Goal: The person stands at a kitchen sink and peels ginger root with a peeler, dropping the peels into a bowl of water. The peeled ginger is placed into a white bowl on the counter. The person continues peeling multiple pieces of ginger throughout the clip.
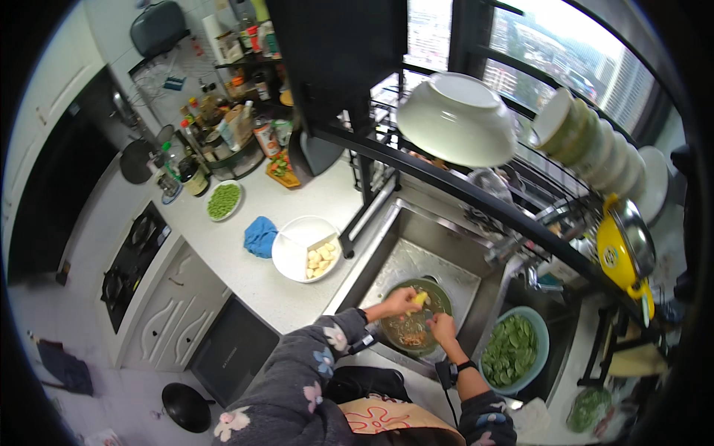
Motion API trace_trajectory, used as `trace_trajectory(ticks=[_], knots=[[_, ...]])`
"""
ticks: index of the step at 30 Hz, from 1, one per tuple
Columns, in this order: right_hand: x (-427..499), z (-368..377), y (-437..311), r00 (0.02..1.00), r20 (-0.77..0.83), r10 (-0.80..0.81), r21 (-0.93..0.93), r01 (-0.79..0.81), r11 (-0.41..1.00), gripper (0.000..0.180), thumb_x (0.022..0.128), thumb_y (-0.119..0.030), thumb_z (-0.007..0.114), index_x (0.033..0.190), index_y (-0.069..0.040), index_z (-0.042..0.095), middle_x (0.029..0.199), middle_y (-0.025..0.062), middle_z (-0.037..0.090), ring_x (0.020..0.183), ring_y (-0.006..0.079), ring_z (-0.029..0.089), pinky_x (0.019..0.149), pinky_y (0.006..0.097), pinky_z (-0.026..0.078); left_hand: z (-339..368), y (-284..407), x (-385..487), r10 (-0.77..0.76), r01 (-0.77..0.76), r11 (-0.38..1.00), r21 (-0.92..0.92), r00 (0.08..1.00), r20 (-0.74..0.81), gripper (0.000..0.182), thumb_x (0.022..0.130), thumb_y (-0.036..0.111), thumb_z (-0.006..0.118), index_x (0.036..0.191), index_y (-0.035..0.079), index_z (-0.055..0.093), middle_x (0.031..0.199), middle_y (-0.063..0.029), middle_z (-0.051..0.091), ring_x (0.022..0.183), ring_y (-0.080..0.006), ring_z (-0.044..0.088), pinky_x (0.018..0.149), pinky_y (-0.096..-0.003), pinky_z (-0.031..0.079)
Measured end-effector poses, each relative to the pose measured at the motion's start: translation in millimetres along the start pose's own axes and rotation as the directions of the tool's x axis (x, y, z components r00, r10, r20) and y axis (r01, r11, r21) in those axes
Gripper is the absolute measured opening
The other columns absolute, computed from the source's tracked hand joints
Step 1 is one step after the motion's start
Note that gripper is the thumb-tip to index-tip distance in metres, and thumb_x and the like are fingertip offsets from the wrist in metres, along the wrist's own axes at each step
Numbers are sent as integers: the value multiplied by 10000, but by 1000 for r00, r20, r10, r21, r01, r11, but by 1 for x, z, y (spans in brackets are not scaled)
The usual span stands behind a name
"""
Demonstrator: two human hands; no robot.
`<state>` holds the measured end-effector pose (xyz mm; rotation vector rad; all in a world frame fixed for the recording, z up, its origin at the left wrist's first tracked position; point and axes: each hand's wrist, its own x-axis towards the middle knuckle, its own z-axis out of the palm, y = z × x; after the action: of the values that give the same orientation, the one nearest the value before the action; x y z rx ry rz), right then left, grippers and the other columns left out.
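Over a round green basin [415, 345] in the stainless steel sink, my left hand [403, 303] holds a piece of yellow food [420, 298], perhaps ginger or potato. My right hand [443, 328] is closed close beside it, around a small tool whose grey, blade-like end [428, 316] shows only faintly. Cloudy water with brownish scraps fills the basin beneath both hands. On the counter to the left, a white divided bowl [290, 262] has pale peeled pieces [321, 260] in one compartment.
A blue basin of green leaves [509, 351] sits in the right sink bay. A black dish rack rail [474, 192] crosses above the sink, bearing bowls and a yellow colander [619, 245]. A blue cloth [260, 237] and a plate of green beans or peas [223, 201] lie on the left counter.
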<state>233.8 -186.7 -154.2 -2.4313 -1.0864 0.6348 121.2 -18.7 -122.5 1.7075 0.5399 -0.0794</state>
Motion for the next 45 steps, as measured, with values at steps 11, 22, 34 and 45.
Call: trace_trajectory(ticks=[11, 22, 34, 45], knots=[[-16, -14, 9, 986, -161, 37, 173, -8, 985, 247, 681, -250, 682, 631, -23, 598, 563, 158, 556, 560, 317, 568, 533, 407, 435, -14, 15, -23, -195, 216, 765, -607, 976, 102, 288, 814, -88, 503, 1101, -111, 484, 1035, -181, 570, 816, -269, 625, 779, -331, 535], [-43, -37, -32, 994, -103, -19, 29, 22, 999, 176, 674, -242, 680, 709, -70, 668, 654, 160, 604, 650, 342, 592, 597, 416, 463, -23, 36, -55, -443, 383, 797, -467, 896, -20, 241, 708, -136, 595, 916, -97, 481, 834, -206, 594, 724, -292, 635, 623, -325, 577], [-48, -39, -54, 962, -245, -120, 91, 146, 985, 191, 686, -213, 682, 725, -29, 656, 671, 159, 614, 639, 330, 602, 583, 398, 469, -65, -1, -118, -366, -52, 432, -900, 902, -228, 225, 868, 103, 520, 1027, -35, 438, 884, -138, 570, 732, -230, 620, 663, -315, 552], [-45, -35, -51, 966, -231, -117, 144, 153, 978, 173, 680, -187, 687, 716, -21, 652, 659, 161, 611, 622, 328, 601, 574, 389, 472, -122, 3, -115, -459, -605, 535, -589, 377, -805, 267, 853, 147, 546, 1022, -13, 414, 717, -85, 539, 481, -146, 519, 404, -273, 477]])
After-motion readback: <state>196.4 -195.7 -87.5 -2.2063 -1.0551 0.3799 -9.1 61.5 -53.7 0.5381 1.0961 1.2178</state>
